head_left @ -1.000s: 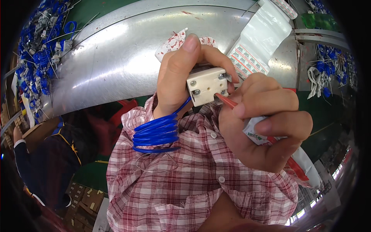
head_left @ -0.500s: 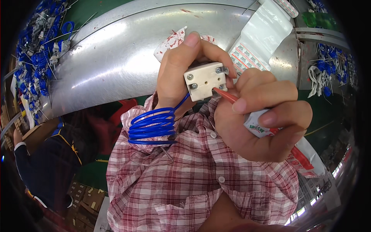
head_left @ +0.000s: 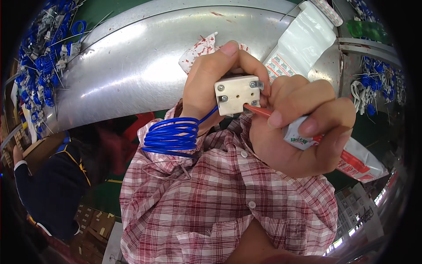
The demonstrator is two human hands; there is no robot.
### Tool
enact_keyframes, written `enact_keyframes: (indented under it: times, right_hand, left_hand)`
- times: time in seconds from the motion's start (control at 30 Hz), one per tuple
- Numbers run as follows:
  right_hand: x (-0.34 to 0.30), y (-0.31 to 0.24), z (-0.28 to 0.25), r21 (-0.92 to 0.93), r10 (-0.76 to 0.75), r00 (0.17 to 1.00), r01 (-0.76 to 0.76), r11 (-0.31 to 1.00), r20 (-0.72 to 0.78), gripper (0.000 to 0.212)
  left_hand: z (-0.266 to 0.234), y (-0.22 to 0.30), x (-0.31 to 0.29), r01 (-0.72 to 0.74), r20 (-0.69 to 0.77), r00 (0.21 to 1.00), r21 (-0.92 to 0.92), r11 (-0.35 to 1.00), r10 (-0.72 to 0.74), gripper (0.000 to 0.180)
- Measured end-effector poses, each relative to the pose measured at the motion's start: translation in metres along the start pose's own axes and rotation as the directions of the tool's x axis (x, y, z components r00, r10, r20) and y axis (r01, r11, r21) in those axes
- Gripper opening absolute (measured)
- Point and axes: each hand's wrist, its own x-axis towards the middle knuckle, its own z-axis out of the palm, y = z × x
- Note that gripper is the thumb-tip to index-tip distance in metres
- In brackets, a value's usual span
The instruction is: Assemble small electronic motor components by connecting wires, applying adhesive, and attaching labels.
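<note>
My left hand [head_left: 204, 81] is closed round a white block-shaped thermostat [head_left: 229, 97] with metal screws and terminals on its upward face. From the block's lower left a blue tube runs to a loose blue coil [head_left: 171, 136] lying over my left wrist. My right hand [head_left: 307, 121] is wrapped round a white and red squeeze pouch [head_left: 360, 162], whose far end sticks out beyond the palm. The pouch's narrow red tip [head_left: 258, 110] meets the block at a small hole near its lower edge; whether anything comes out cannot be seen.
Beyond my hands lies a shiny metal worktop [head_left: 127, 61] with a red-stained white cloth [head_left: 198, 50] and a sheet of printed labels [head_left: 303, 42]. Blue-coiled thermostats are heaped at left [head_left: 44, 66] and right [head_left: 380, 75]. A person in dark clothes [head_left: 52, 185] is at left.
Both hands have shifted slightly right, and the block a little downward. The red tip stays at the block's lower edge, while the pouch's far end has swung outward to the right.
</note>
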Motion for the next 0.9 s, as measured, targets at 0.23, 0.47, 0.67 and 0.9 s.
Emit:
enact_keyframes:
  times: [0.23, 0.47, 0.67, 0.9]
  right_hand:
    - [-0.001, 0.001, 0.002, -0.002, 0.072, 0.997, -0.072, 0.997, 0.01, 0.032]
    - [-0.002, 0.002, 0.001, -0.002, 0.146, 0.989, -0.146, 0.989, 0.019, 0.032]
    - [-0.004, -0.001, 0.002, 0.016, 0.118, 0.993, -0.118, 0.993, -0.004, 0.032]
    - [-0.007, 0.0, -0.006, 0.058, 0.047, 0.999, -0.048, 0.997, 0.004, 0.03]
  left_hand:
    - [-0.02, -0.006, -0.001, 0.001, 0.089, 0.996, -0.117, 0.993, 0.009, 0.054]
    - [-0.012, 0.0, -0.002, 0.056, 0.014, 0.998, -0.02, 0.998, -0.056, 0.051]
    - [-0.013, -0.004, -0.003, 0.065, 0.005, 0.998, -0.035, 0.997, -0.065, 0.051]
    - [-0.026, -0.018, 0.005, 0.066, 0.213, 0.977, -0.222, 0.973, -0.018, 0.053]
